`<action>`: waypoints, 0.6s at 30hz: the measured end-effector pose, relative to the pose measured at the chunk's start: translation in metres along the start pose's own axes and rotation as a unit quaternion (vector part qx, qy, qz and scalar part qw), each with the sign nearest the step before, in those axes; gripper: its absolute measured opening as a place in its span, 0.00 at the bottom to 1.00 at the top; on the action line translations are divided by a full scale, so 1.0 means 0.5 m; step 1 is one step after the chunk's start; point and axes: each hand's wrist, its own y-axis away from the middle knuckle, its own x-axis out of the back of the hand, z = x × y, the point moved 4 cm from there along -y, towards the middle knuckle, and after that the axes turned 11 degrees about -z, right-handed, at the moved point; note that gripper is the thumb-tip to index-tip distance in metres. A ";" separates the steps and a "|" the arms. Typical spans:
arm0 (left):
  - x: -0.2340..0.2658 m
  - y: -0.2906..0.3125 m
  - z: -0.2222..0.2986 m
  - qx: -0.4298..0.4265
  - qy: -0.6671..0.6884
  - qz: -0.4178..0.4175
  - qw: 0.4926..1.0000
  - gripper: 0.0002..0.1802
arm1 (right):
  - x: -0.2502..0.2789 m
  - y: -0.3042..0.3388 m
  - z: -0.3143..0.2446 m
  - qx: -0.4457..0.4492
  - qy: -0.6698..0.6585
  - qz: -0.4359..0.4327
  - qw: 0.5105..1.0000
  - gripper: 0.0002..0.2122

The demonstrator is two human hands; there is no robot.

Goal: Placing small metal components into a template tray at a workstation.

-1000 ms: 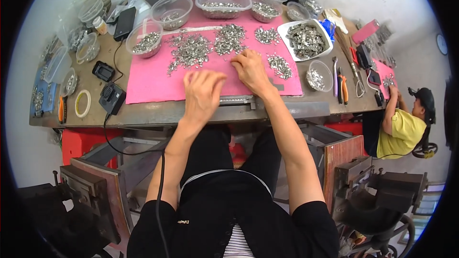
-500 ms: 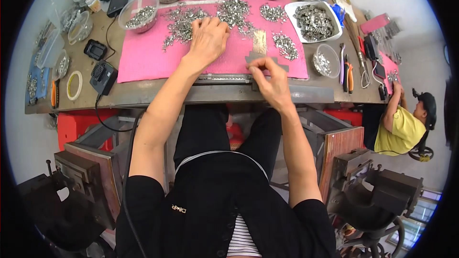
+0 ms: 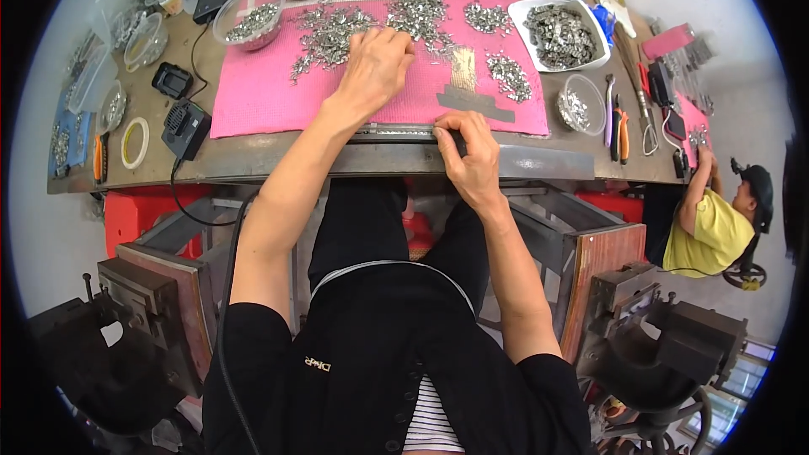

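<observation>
My left hand (image 3: 377,69) is over the pink mat (image 3: 261,105), its fingers bent down together between two heaps of small silvery metal pieces (image 3: 330,34) (image 3: 419,17). What its fingertips pinch, if anything, is hidden. At the mat's near edge lies a narrow metal rail (image 3: 396,131) with a row of small shiny pieces along it. My right hand (image 3: 474,156) is closed at the rail's right end, with thumb and fingers around a small dark part (image 3: 460,141) that I cannot make out. Just beyond it, grey tape strips (image 3: 476,105) and a tan patch (image 3: 463,69) lie on the mat.
Clear tubs of metal pieces (image 3: 250,21) line the back, with a white tray (image 3: 600,57) at the right. Pliers (image 3: 621,131) lie beyond a small tub (image 3: 581,105). A black device (image 3: 185,128) and a tape roll (image 3: 135,143) are left. A co-worker (image 3: 708,227) sits at far right.
My right hand has come down toward me from beside the grey tape to the rail's right end, closing around the dark part. My left hand stays at the heaps, shifted only slightly.
</observation>
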 end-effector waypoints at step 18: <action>0.020 0.128 0.124 0.003 0.218 -0.041 0.975 0.03 | 0.019 0.041 0.071 -0.102 -0.194 0.073 0.973 0.05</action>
